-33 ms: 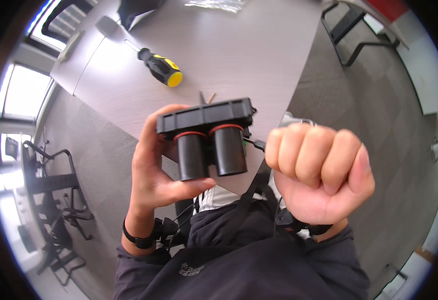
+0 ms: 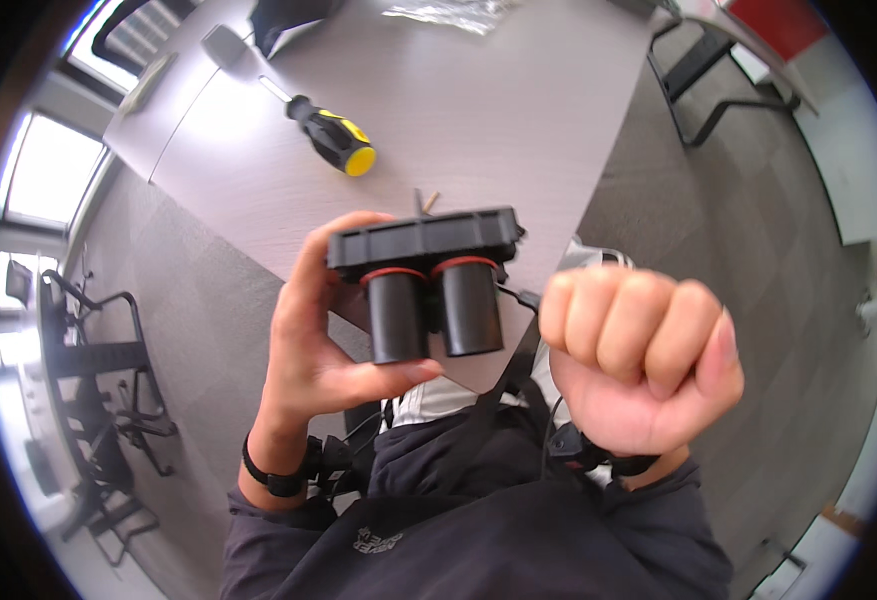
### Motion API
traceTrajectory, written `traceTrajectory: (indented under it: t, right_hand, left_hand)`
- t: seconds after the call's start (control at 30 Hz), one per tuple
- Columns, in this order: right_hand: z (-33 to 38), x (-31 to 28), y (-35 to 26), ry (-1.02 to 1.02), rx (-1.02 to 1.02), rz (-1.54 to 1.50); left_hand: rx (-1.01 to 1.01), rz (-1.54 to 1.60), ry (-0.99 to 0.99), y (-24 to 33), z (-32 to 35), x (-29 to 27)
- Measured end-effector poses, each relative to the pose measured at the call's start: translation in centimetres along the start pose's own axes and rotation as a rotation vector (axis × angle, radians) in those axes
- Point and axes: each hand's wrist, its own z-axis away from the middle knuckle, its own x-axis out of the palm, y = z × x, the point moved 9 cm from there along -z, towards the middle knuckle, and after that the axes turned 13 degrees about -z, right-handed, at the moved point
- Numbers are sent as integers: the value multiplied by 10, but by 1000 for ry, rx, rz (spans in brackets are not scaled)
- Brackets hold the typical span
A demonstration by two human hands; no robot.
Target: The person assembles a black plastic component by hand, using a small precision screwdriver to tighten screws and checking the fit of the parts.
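My left hand point(image 2: 323, 345) is closed round the left side of a black device point(image 2: 428, 240). Two black tubes point(image 2: 395, 315) with red rings at their bases stick out of it toward me. My left thumb presses under the left tube's end. To the right, my right hand point(image 2: 638, 345) is clenched in a fist, fingers curled in. A thin dark piece point(image 2: 524, 299) runs between the fist and the device's right side; whatever the fist encloses is hidden. Beyond the device, a black and yellow screwdriver point(image 2: 330, 137) lies on the table.
The pale table point(image 2: 518, 110) narrows to a corner under the device. Clear plastic film point(image 2: 453, 12) and a black object point(image 2: 283, 18) are at its far side. Chairs point(image 2: 108, 360) stand at left, and another chair point(image 2: 698, 75) at far right. Both wrists wear black straps point(image 2: 283, 480).
The view has shifted slightly, so the table and screwdriver sit a little further right. Both hands keep their holds, with the device in nearly the same pose.
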Motion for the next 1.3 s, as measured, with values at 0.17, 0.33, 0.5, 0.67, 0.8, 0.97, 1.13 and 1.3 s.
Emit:
traceTrajectory:
  t: [0.17,0.33,0.5,0.67,0.8,0.97,1.13,1.3]
  right_hand:
    - [18,15,-14,-3,-155,82]
    - [18,20,-15,-43,-157,156]
    - [19,0,-16,5,-118,95]
    - [25,5,-18,-72,-201,203]
    - [27,13,-13,-129,-185,250]
    - [9,5,-13,32,-51,181]
    - [-4,1,-7,108,20,194]
    - [-13,5,0,83,117,199]
  left_hand:
    - [-21,-159,-64,6,10,6]
    - [193,-270,28,16,10,3]
    - [167,-271,6,11,9,7]
    - [198,-290,50,12,4,8]
    - [197,-298,57,10,6,8]
    - [227,-281,91,10,5,6]
    - [220,-253,96,10,3,2]
    - [149,-232,55,5,1,6]
